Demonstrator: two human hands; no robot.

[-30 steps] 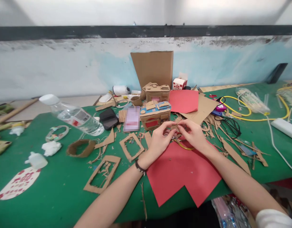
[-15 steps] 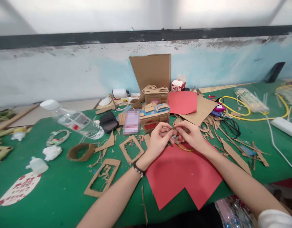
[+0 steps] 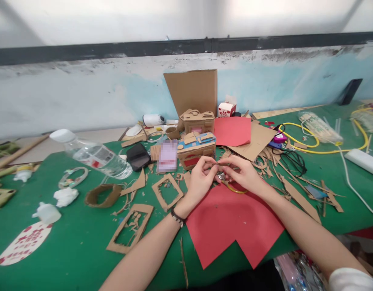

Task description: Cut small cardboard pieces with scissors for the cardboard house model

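My left hand (image 3: 204,174) and my right hand (image 3: 241,171) meet over the top of a red paper sheet (image 3: 235,218). Both are closed, with thumbs and fingertips pinched together around something too small and hidden to name. Just under the fingertips shows a small silvery piece (image 3: 221,176). A curved yellow strip (image 3: 235,189) lies below my right hand, partly covered by it. Right behind my left hand stands a cardboard model camera (image 3: 196,151) with a blue top and a red patch. A second, plain cardboard camera (image 3: 200,121) stands behind it.
To the left are a tilted water bottle (image 3: 95,155), cardboard frames (image 3: 167,192), a cardboard ring (image 3: 103,195) and a black case (image 3: 138,157). Cardboard scraps (image 3: 302,200), a black cable (image 3: 292,163) and a white power strip (image 3: 364,161) lie to the right.
My fingers have shifted slightly at the pinch; a thin brown bit seen between them before is now mostly hidden. The silvery piece shows more clearly. The view has moved a little.
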